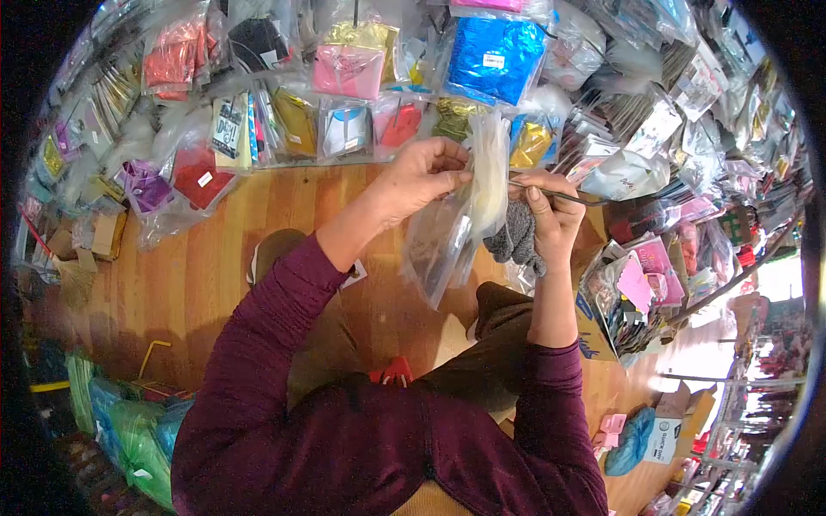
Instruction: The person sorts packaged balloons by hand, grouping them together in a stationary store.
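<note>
A bundle of clear plastic bags [490, 176] hangs upright in front of me, its lower ends drooping toward the floor. My left hand [430, 172] pinches the bundle's left edge between thumb and fingers. On the other side, my right hand [551, 211] is closed around a thin dark metal rod [594, 203], whose tip reaches the bags. A grey knitted cloth [516, 236] dangles beside the right palm, just below the rod. Part of the rod's near end is hidden by the fingers and bags.
Packets hang along the display ahead, among them a blue one [495, 58] and a red one [202, 178]. An open box of packets [602, 322] stands on the wooden floor [206, 258] at right. Green plastic bags [142, 439] lie at lower left.
</note>
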### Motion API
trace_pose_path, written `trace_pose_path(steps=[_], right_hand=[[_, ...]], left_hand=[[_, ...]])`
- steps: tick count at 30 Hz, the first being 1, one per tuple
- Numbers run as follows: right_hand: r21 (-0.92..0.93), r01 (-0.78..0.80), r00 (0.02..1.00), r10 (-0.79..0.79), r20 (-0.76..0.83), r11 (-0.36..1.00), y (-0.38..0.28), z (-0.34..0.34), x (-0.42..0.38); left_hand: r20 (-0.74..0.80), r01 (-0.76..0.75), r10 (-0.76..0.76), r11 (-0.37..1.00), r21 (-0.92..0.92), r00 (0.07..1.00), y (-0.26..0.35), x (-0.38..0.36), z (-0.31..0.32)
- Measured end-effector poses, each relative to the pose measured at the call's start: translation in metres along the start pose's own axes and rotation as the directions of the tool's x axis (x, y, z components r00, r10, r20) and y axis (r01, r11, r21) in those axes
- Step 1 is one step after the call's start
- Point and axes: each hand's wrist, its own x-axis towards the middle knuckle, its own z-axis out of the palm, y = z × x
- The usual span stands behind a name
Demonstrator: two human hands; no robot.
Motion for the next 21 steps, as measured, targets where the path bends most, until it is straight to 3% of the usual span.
trace_pose_path(steps=[4,5,7,9,11,13,16,18,19,21], right_hand=[[-0.102,-0.106,0.993,0.111,0.042,0.989,0.003,-0.008,0.002],[-0.168,-0.144,0.988,0.150,0.022,0.975,0.006,-0.010,0.001],[-0.097,-0.160,0.987,0.160,-0.007,0.982,0.014,-0.006,-0.001],[0.040,-0.294,0.956,0.294,0.010,0.955,0.028,-0.007,-0.006],[0.039,-0.289,0.957,0.289,-0.007,0.957,0.035,-0.005,-0.006],[0.218,-0.357,0.923,0.379,-0.066,0.908,0.036,0.003,-0.004],[0.339,-0.334,0.916,0.388,-0.105,0.879,0.034,0.009,0.000],[0.462,-0.370,0.861,0.484,-0.155,0.806,0.030,0.013,0.002],[0.463,-0.370,0.861,0.485,-0.156,0.805,0.024,0.014,0.003],[0.644,-0.317,0.810,0.552,-0.199,0.696,0.011,0.016,0.005]], left_hand=[[0.010,-0.153,0.153,0.987,-0.055,0.988,0.005,-0.005,0.001],[0.025,-0.241,0.240,0.970,0.036,0.971,0.005,-0.008,0.002],[0.055,-0.323,0.318,0.938,0.125,0.946,0.004,-0.009,0.000],[0.089,-0.375,0.366,0.873,0.313,0.926,0.001,-0.007,-0.002],[0.067,-0.368,0.366,0.873,0.320,0.928,0.002,-0.006,-0.002],[0.047,-0.364,0.370,0.869,0.334,0.928,0.003,-0.004,-0.005],[0.045,-0.313,0.313,0.908,0.279,0.949,0.000,-0.002,-0.007],[0.036,-0.301,0.333,0.797,0.524,0.942,0.000,-0.006,-0.003],[0.036,-0.300,0.331,0.797,0.524,0.943,0.000,-0.007,-0.002],[0.197,-0.468,0.513,0.476,0.745,0.835,-0.001,-0.007,-0.002]])
